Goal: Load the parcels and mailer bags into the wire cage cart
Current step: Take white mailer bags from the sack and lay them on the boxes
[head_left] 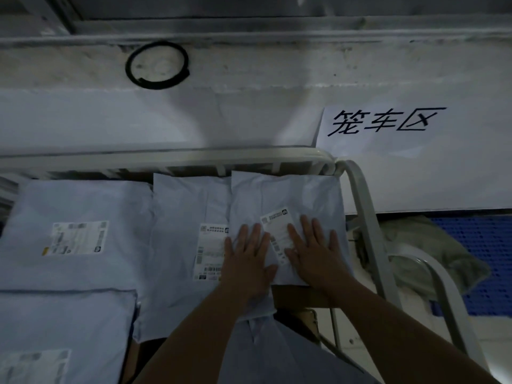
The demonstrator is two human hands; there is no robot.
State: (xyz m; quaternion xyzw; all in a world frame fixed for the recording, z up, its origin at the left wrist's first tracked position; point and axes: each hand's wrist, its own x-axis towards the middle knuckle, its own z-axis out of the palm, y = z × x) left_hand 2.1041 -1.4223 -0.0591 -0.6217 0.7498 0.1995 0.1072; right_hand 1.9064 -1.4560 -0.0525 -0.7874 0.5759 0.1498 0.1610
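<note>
Your wire cage cart (pixel 166 157) holds pale mailer bags laid flat, labels up: a left mailer bag (pixel 77 200), a near-left mailer bag (pixel 63 322), a middle mailer bag (pixel 182 217) and, in the far right corner against the rail, the right mailer bag (pixel 288 195), which overlaps the middle one and lies on a brown cardboard parcel (pixel 302 296). Your left hand (pixel 249 256) and right hand (pixel 313 250) both press flat on that right bag, fingers straight and spread, on either side of its shipping label (pixel 278 231). Beyond the cart's right rail lie a grey-green cloth (pixel 443 245) and a blue perforated surface (pixel 484 259); a paper sign (pixel 388 128) and a black ring (pixel 157 65) are on the wall behind
</note>
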